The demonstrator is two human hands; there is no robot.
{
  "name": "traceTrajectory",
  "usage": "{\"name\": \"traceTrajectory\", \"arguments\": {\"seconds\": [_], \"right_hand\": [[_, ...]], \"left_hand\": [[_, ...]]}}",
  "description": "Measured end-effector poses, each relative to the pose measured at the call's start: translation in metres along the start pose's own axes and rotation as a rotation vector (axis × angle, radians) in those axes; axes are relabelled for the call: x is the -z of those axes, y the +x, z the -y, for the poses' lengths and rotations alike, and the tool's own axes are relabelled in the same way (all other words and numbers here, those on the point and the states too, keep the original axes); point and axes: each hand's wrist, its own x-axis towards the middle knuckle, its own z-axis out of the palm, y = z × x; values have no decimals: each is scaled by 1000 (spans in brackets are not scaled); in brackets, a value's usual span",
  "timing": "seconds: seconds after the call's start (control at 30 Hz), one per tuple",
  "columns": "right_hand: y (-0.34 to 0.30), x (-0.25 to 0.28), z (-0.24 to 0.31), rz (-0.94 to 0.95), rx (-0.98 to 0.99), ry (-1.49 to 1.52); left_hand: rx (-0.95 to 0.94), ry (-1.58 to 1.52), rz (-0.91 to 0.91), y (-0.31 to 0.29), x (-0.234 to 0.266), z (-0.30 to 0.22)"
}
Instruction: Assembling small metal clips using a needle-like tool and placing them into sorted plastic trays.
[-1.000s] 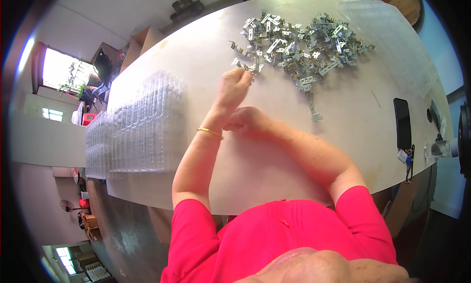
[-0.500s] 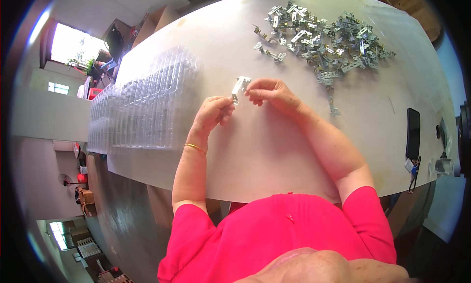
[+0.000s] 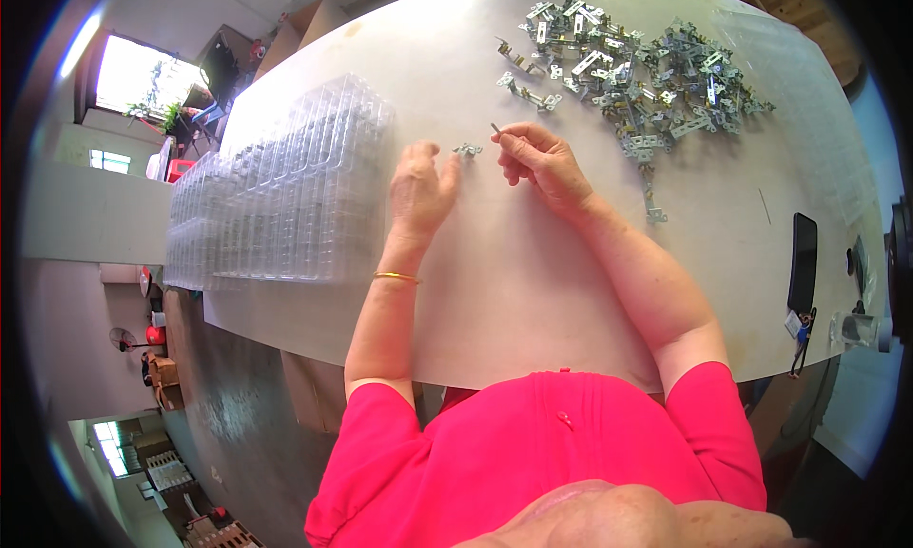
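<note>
A small silvery metal bracket [image 3: 467, 150] is just beyond my left thumb, between my two hands, and seems to rest on the table. My left hand [image 3: 420, 192] is beside it, thumb and fingers apart, holding nothing that I can see. My right hand [image 3: 547, 168] is closed, and thumb and forefinger pinch a short thin metal pin [image 3: 495, 128] whose tip sticks out to the left. Its other fingers are curled toward the palm. Farther off lies a heap of similar metal brackets [image 3: 656, 82], with a few loose ones at its near left edge.
Stacked clear plastic trays [image 3: 285, 187] stand left of my left hand on the pale table [image 3: 533, 301]. At the right are a black phone [image 3: 803, 261], a thin dark stick [image 3: 764, 206] and a small clear bag [image 3: 854, 329]. Clear plastic sheeting [image 3: 808, 111] lies at the far right.
My left hand has let go of the bracket and opened, moving slightly away from me. The bracket now sits between the hands. My right hand has drawn a little right, a pin now showing in it.
</note>
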Motion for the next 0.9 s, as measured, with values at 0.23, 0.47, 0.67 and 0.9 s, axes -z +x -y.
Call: {"name": "traceTrajectory", "arguments": {"seconds": [0.23,0.47,0.67,0.9], "right_hand": [[-1,-8,-4,-101,98,-176],[-4,-9,-1,-209,161,-531],[-3,-8,-5,-186,216,-677],[-3,-7,-7,-167,210,-685]], "left_hand": [[-119,-47,-58,3,-39,15],[421,-1127,164,2,-29,-7],[426,-1212,179,-2,-29,-4],[384,-1187,159,-2,-34,-1]]}}
